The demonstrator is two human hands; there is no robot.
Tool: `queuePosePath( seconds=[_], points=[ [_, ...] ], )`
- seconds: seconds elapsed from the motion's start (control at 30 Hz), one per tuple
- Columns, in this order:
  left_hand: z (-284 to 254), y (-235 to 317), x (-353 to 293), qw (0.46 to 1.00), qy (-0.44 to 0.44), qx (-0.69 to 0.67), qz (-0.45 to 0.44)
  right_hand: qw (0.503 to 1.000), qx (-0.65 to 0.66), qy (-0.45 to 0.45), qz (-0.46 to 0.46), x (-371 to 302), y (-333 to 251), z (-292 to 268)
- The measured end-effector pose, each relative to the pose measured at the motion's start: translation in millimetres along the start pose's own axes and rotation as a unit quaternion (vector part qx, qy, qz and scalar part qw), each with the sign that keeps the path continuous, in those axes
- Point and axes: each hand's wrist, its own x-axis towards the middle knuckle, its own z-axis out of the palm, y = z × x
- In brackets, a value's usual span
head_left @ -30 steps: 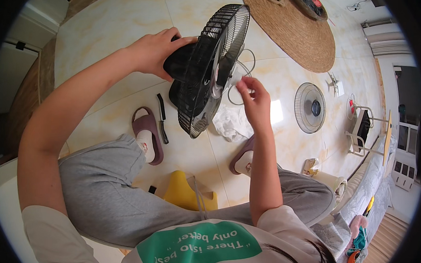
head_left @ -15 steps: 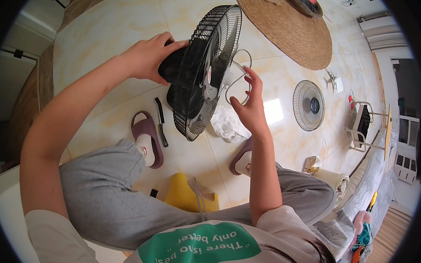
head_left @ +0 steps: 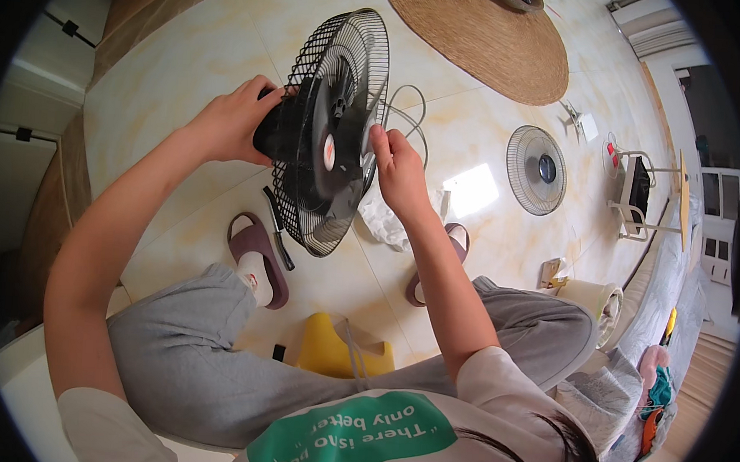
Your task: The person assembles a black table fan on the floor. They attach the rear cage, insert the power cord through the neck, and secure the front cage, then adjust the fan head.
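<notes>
An electric fan head with a black wire rear guard (head_left: 304, 219) is tilted on its side in front of me, its front side facing right. My left hand (head_left: 229, 125) wraps round the black motor housing (head_left: 270, 129) behind the guard. Grey translucent blades (head_left: 351, 188) sit inside, around a hub with a round white and red label (head_left: 330, 152). At the blades' right side my right hand (head_left: 400, 167) is closed, thumb up, gripping a blade edge; its fingertips are partly hidden. A grey cord (head_left: 424, 121) loops behind the right hand.
A round front grille (head_left: 536, 171) lies on the tiled floor to the right. A black-handled knife (head_left: 276, 226) is by my left slipper (head_left: 260, 250). White crumpled plastic (head_left: 387, 219) lies beyond my feet, a yellow stool (head_left: 330, 346) between my legs, a woven mat (head_left: 488, 49) farther off.
My right hand has moved left from the open air by the cord onto the blade and closed. The fan has turned, showing more of its front, and sits farther left in view.
</notes>
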Motion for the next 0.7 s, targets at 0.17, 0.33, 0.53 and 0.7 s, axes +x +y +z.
queuePosePath(
  seconds=[0.17,0.33,0.53,0.7],
  points=[
    [0,-2,1,1.000,0.002,-0.005,0.005,0.993,0.025,-0.050,-0.109,-7,15,-10],
    [0,2,1,0.999,0.038,0.014,0.026,0.983,0.064,-0.067,-0.160,-9,23,-12],
    [-1,2,2,1.000,-0.006,-0.009,-0.009,0.984,0.114,-0.075,-0.113,-9,20,-9],
    [6,-8,0,1.000,-0.001,0.001,0.013,0.982,0.139,-0.101,-0.073,-10,15,-14]
  ],
)
